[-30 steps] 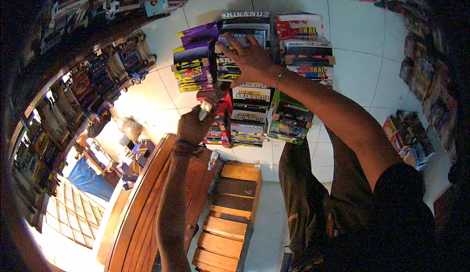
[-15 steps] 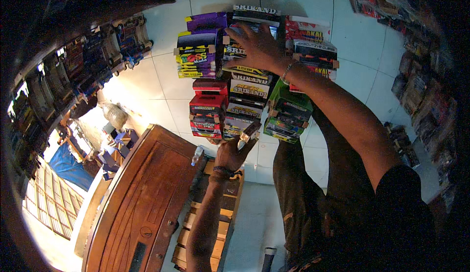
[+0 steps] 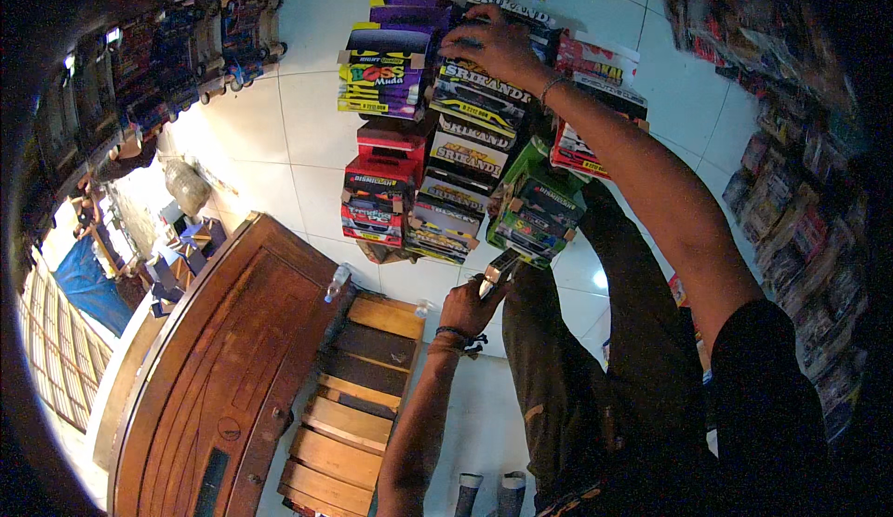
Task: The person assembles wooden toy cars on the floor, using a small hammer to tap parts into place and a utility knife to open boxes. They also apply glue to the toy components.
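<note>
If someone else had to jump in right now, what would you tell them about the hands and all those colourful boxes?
Left hand: down low by the near end of the stacks, pinching a small tool whose tip points at the green boxes; what kind of tool is too small to tell.
Right hand: stretched out, palm pressed on the black and yellow boxes at the far end.
Boxes: several stacked rows side by side on the white tiled floor, purple boxes on the left, red boxes nearer.
Done or left: cannot tell from this view.
</note>
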Demonstrator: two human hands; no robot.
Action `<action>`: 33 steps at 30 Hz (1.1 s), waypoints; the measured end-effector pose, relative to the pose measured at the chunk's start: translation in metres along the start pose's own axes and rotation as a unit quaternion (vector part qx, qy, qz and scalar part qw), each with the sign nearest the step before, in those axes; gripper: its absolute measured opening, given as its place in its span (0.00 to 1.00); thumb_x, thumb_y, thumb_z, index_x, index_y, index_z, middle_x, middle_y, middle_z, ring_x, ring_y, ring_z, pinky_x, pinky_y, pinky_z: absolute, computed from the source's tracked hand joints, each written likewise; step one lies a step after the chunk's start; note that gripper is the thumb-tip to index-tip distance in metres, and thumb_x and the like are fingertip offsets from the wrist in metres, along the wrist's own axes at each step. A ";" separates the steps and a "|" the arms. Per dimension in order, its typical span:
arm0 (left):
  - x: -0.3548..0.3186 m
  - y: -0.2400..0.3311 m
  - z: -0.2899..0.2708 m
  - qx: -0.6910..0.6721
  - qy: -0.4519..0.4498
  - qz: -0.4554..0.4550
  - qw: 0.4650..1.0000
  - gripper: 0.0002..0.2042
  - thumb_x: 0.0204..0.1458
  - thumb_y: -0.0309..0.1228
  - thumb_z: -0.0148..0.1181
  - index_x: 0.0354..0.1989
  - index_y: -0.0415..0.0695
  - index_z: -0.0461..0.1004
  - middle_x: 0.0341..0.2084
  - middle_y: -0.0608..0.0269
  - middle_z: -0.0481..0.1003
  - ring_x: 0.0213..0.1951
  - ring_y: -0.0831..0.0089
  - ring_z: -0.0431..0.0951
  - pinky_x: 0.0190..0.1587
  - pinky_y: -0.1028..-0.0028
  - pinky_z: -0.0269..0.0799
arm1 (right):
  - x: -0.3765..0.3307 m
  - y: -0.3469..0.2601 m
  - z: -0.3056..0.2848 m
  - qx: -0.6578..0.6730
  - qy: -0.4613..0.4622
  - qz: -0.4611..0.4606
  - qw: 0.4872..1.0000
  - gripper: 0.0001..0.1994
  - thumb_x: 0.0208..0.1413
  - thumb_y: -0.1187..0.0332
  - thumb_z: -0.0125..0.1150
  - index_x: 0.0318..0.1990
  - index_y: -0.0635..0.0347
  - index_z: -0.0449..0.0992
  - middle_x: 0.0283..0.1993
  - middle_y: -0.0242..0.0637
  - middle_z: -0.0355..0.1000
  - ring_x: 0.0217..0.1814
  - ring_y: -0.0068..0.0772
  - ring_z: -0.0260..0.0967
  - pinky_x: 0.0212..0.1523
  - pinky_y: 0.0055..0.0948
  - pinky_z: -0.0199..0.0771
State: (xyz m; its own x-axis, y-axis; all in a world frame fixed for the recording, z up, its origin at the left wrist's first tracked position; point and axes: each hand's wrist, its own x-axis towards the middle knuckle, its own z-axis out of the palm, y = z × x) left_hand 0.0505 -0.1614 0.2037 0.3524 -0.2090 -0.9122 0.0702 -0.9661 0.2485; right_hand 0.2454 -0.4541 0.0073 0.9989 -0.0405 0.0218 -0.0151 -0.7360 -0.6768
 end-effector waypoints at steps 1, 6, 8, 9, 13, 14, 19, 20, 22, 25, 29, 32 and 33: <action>0.000 -0.001 0.002 0.005 -0.007 -0.011 1.000 0.29 0.57 0.58 0.61 0.43 0.38 0.78 0.27 0.35 0.79 0.34 0.41 0.82 0.36 0.52 0.78 | -0.001 0.000 0.001 -0.010 0.001 0.005 1.000 0.18 0.54 0.37 0.62 0.46 0.27 0.84 0.57 0.31 0.70 0.70 0.36 0.59 0.59 0.53 0.67; 0.002 -0.003 0.010 -0.010 0.009 0.006 1.000 0.32 0.56 0.59 0.61 0.45 0.34 0.77 0.27 0.35 0.79 0.33 0.41 0.82 0.36 0.51 0.78 | -0.001 0.000 0.000 0.002 0.008 0.064 0.998 0.17 0.56 0.38 0.63 0.46 0.30 0.84 0.57 0.33 0.71 0.70 0.39 0.61 0.62 0.50 0.69; 0.004 -0.005 0.012 -0.010 0.006 0.001 1.000 0.33 0.56 0.59 0.60 0.46 0.34 0.77 0.27 0.35 0.79 0.33 0.41 0.82 0.36 0.51 0.78 | -0.002 0.000 -0.001 0.008 0.035 0.022 0.999 0.17 0.57 0.38 0.62 0.46 0.31 0.84 0.57 0.33 0.71 0.68 0.41 0.63 0.62 0.50 0.70; 0.004 -0.006 0.013 -0.006 0.002 -0.004 1.000 0.33 0.56 0.60 0.60 0.46 0.34 0.77 0.27 0.35 0.80 0.33 0.41 0.82 0.36 0.51 0.78 | -0.002 0.000 -0.001 -0.024 0.029 0.009 0.999 0.17 0.57 0.38 0.61 0.46 0.31 0.84 0.57 0.33 0.71 0.68 0.42 0.64 0.62 0.49 0.70; 0.004 -0.010 0.017 -0.011 0.009 -0.014 1.000 0.33 0.56 0.60 0.61 0.47 0.35 0.77 0.28 0.36 0.80 0.34 0.40 0.82 0.36 0.50 0.78 | -0.001 -0.002 -0.005 0.043 0.040 0.032 0.998 0.18 0.60 0.39 0.59 0.49 0.33 0.83 0.57 0.36 0.73 0.64 0.45 0.69 0.61 0.49 0.70; 0.004 -0.010 0.019 -0.018 0.011 -0.014 1.000 0.33 0.56 0.60 0.61 0.47 0.35 0.77 0.28 0.36 0.80 0.34 0.40 0.82 0.36 0.50 0.78 | 0.001 -0.003 -0.008 0.068 0.045 0.045 0.996 0.19 0.60 0.39 0.59 0.50 0.33 0.82 0.57 0.37 0.73 0.63 0.46 0.70 0.61 0.50 0.70; -0.002 -0.012 0.023 -0.020 0.019 -0.007 1.000 0.32 0.56 0.60 0.61 0.47 0.37 0.77 0.29 0.35 0.80 0.35 0.40 0.82 0.37 0.50 0.78 | 0.002 -0.010 -0.028 0.007 -0.004 0.100 0.995 0.28 0.60 0.37 0.58 0.58 0.44 0.76 0.60 0.42 0.72 0.62 0.48 0.71 0.62 0.52 0.65; -0.003 -0.013 0.021 -0.014 0.023 -0.015 1.000 0.31 0.56 0.59 0.62 0.46 0.36 0.78 0.28 0.35 0.79 0.35 0.40 0.82 0.36 0.51 0.78 | -0.002 -0.016 -0.030 -0.030 0.026 0.064 0.997 0.30 0.60 0.37 0.57 0.59 0.48 0.75 0.60 0.43 0.72 0.62 0.49 0.71 0.63 0.52 0.63; -0.001 -0.016 0.014 -0.041 0.051 0.000 0.998 0.32 0.55 0.59 0.62 0.44 0.35 0.78 0.27 0.35 0.79 0.34 0.39 0.81 0.36 0.51 0.77 | -0.009 -0.033 -0.028 -0.115 0.048 -0.006 0.992 0.45 0.53 0.31 0.60 0.67 0.59 0.65 0.66 0.48 0.67 0.65 0.50 0.69 0.67 0.55 0.55; 0.013 -0.022 -0.006 -0.069 0.048 -0.039 0.996 0.31 0.55 0.57 0.64 0.41 0.33 0.78 0.27 0.36 0.79 0.34 0.38 0.81 0.36 0.50 0.76 | -0.039 -0.066 -0.016 -0.116 0.043 -0.080 0.989 0.57 0.46 0.27 0.62 0.75 0.58 0.53 0.73 0.54 0.58 0.68 0.49 0.66 0.69 0.59 0.51; 0.027 -0.029 -0.043 -0.115 0.105 0.007 0.988 0.23 0.58 0.46 0.64 0.40 0.32 0.77 0.25 0.50 0.81 0.28 0.62 0.82 0.34 0.60 0.76 | -0.044 -0.093 0.008 -0.118 0.006 0.009 0.993 0.70 0.35 0.21 0.63 0.77 0.63 0.43 0.77 0.62 0.47 0.74 0.56 0.57 0.70 0.62 0.46; 0.033 -0.031 -0.077 -0.008 0.153 0.065 0.986 0.22 0.60 0.45 0.60 0.41 0.32 0.77 0.28 0.44 0.82 0.33 0.56 0.84 0.36 0.55 0.76 | -0.035 -0.102 0.025 -0.118 0.038 0.036 0.992 0.72 0.31 0.22 0.66 0.76 0.66 0.45 0.76 0.65 0.47 0.76 0.55 0.53 0.68 0.62 0.48; 0.039 -0.027 -0.085 -0.033 0.236 0.150 0.960 0.24 0.59 0.48 0.61 0.41 0.32 0.77 0.29 0.44 0.82 0.35 0.57 0.85 0.38 0.56 0.76 | -0.034 -0.103 0.030 -0.098 0.049 0.040 0.993 0.71 0.31 0.22 0.67 0.76 0.67 0.46 0.76 0.65 0.47 0.76 0.54 0.52 0.68 0.61 0.48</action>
State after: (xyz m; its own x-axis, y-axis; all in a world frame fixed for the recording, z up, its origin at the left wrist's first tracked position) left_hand 0.1414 -0.1310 0.1892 0.7477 -0.3688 -0.5521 -0.0461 -0.8584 0.5110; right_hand 0.2141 -0.3563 0.0543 0.9852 -0.1633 0.0516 -0.1127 -0.8449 -0.5228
